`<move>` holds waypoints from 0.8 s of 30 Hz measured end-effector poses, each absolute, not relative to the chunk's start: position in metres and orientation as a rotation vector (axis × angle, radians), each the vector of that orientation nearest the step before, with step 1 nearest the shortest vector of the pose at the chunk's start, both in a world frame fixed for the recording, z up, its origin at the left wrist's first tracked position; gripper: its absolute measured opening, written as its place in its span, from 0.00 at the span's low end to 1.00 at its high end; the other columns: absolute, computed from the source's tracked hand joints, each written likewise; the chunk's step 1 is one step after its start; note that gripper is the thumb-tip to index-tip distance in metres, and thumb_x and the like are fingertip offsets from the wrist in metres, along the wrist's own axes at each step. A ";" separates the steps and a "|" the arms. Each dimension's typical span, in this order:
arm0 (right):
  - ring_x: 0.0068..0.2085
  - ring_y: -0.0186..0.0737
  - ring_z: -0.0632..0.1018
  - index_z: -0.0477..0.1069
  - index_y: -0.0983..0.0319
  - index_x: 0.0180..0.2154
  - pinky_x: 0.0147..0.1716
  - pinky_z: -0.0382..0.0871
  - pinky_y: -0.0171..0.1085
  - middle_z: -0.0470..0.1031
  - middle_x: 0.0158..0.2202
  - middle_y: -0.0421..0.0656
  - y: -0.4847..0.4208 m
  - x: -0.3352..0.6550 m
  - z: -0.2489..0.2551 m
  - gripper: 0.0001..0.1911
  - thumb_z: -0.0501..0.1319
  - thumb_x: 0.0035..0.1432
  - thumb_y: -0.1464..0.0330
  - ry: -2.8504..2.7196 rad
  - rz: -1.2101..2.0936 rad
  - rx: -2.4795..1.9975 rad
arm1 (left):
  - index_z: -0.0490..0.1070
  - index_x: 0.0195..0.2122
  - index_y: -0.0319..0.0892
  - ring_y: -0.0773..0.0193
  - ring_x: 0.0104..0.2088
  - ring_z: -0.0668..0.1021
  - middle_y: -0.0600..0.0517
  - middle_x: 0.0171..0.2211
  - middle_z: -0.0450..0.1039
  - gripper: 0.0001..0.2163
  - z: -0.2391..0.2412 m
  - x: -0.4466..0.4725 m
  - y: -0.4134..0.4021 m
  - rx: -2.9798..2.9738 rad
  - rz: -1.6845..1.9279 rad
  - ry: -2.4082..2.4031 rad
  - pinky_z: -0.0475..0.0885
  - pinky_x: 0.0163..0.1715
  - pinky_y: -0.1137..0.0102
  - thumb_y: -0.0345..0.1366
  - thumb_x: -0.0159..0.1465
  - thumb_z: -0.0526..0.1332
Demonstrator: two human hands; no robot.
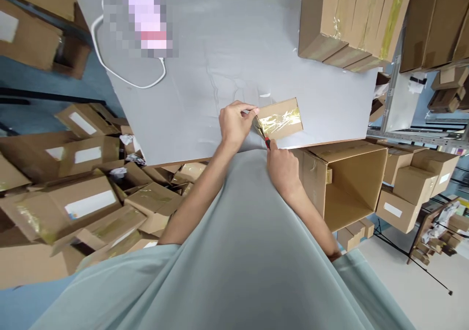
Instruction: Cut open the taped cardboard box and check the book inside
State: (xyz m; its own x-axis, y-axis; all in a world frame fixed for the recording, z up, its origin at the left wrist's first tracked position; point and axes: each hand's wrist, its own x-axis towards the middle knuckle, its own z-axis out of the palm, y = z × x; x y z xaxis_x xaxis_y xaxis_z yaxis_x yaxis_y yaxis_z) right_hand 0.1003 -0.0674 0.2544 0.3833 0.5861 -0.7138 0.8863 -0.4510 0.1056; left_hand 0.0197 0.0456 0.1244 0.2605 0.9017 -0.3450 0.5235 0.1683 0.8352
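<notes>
A small taped carton (281, 117) lies along the near edge of the grey surface (183, 120). The left hand (236, 122) pinches its left end; the right hand (284, 170) is clamped around a red-handled tool (267, 142) at that end. Taped boxes (353, 27) stand far right.

Illumination: bright, even and diffuse, apparently from above. Glare: sharp white streaks on the clear tape (280, 121) just beyond the right hand (284, 166)'s grip; faint sheen on the grey tabletop (190, 110) beyond and to its left. Shadows: soft below the left hand (236, 120), beside the grip; deeper in gaps among the heaped cartons (157, 198) to its left. Focus: acceptable at the grip; fine detail soft on the distant shelving (394, 86), far right. Distortion: wide-angle stretching and leaning outlines towards both sides. Defect: coarse pixelation masks a patch (150, 17) beyond and left of the grip.
</notes>
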 end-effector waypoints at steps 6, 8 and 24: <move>0.43 0.53 0.89 0.67 0.59 0.75 0.41 0.78 0.42 0.88 0.43 0.54 -0.089 0.110 0.280 0.26 0.52 0.82 0.67 1.233 -0.923 2.190 | 0.88 0.44 0.49 0.58 0.40 0.85 0.51 0.48 0.87 0.10 0.121 0.016 0.049 1.504 0.448 1.371 0.78 0.50 0.64 0.42 0.70 0.66; 0.42 0.52 0.89 0.69 0.56 0.74 0.41 0.76 0.41 0.89 0.43 0.52 -0.095 0.122 0.287 0.25 0.52 0.82 0.64 1.226 -0.926 2.282 | 0.87 0.48 0.49 0.58 0.41 0.85 0.50 0.50 0.87 0.11 0.121 0.015 0.049 1.521 0.426 1.361 0.78 0.51 0.64 0.42 0.71 0.65; 0.46 0.50 0.87 0.65 0.56 0.76 0.46 0.76 0.40 0.88 0.52 0.49 -0.090 0.217 0.249 0.28 0.49 0.82 0.63 1.180 -0.895 2.685 | 0.79 0.62 0.56 0.41 0.78 0.66 0.49 0.75 0.71 0.17 0.140 0.092 0.023 2.068 0.302 0.920 0.45 0.81 0.36 0.51 0.78 0.58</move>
State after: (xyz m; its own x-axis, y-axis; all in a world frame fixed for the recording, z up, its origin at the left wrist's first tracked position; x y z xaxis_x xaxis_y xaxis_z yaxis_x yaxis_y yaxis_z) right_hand 0.2173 -0.0900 0.2490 0.5343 0.6510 -0.5391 0.6947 -0.7016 -0.1587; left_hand 0.0923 0.0229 0.1397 0.7024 0.7037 -0.1073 0.5038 -0.3851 0.7732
